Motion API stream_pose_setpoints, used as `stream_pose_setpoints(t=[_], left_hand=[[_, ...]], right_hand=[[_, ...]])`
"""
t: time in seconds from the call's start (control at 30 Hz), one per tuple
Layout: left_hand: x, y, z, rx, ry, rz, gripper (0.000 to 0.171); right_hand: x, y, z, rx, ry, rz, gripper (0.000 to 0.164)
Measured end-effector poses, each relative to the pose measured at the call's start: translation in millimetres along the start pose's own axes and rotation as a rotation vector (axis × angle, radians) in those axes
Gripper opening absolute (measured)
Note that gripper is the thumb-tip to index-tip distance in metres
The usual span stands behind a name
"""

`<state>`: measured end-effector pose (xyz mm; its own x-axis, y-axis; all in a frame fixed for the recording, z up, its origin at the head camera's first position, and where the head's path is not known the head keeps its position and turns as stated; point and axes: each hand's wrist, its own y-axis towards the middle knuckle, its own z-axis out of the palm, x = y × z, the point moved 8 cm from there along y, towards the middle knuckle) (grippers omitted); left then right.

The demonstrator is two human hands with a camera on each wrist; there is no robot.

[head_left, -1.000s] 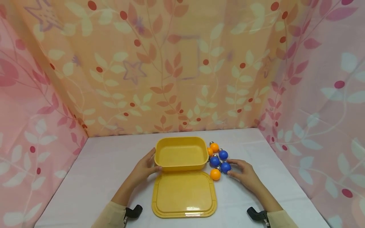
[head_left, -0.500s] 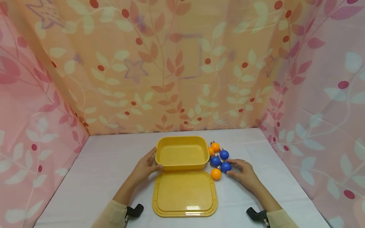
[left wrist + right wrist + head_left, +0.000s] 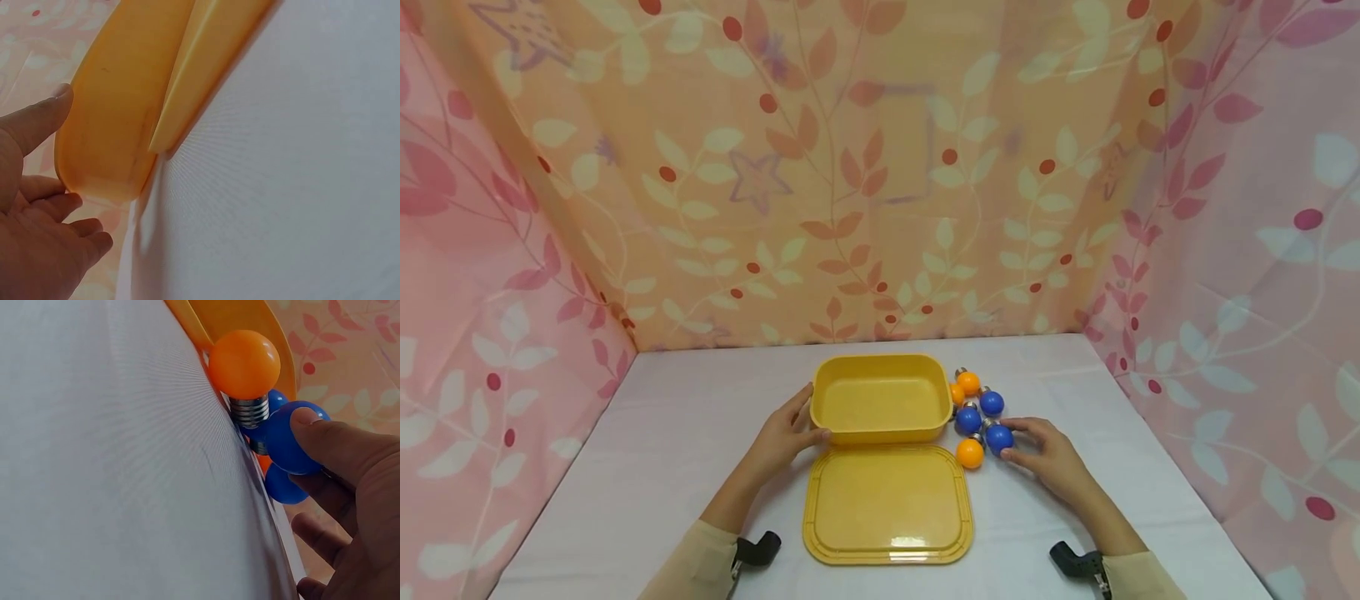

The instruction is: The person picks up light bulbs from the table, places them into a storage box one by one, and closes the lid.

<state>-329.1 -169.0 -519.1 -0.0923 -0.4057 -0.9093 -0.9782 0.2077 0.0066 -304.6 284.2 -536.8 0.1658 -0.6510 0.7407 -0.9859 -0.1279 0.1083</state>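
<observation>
A yellow plastic box (image 3: 880, 400) stands uncovered on the table, nothing inside it. My left hand (image 3: 781, 437) holds its left end, thumb at the near corner and fingers along the side; the left wrist view shows the thumb (image 3: 47, 119) against the wall. With thumb and fingertips my right hand (image 3: 1048, 458) pinches a blue light bulb (image 3: 294, 440) by its round part. An orange bulb (image 3: 970, 454) lies just left of it. Two other blue bulbs, including this one (image 3: 992, 403), lie close behind, beside the box's right end.
In front of the box lies its flat yellow lid (image 3: 887, 504). Two more orange bulbs, one at the back (image 3: 968, 383), sit against the box's right side. A white cloth (image 3: 700, 400) covers the table. Patterned curtains (image 3: 880, 208) enclose the back and both sides.
The right hand has drawn the blue bulb slightly to the right, a little away from the orange bulb beside it. The left hand keeps its place on the box. The head view has shifted slightly.
</observation>
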Motion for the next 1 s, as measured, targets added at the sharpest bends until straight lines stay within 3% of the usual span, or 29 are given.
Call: stream_pose_setpoints(t=[0.27, 0.6, 1.0], left_hand=[[1.3, -0.1, -1.8, -0.010, -0.007, 0.007, 0.104], [-2.2, -0.9, 0.5, -0.010, -0.024, -0.009, 0.105], [-3.4, -2.4, -1.5, -0.002, -0.029, -0.008, 0.101]], right_hand=[[17, -1, -13, -0.001, -0.010, 0.032, 0.057], [62, 21, -34, 0.015, 0.000, -0.086, 0.055], [122, 66, -25, 0.195, -0.019, -0.251, 0.048]])
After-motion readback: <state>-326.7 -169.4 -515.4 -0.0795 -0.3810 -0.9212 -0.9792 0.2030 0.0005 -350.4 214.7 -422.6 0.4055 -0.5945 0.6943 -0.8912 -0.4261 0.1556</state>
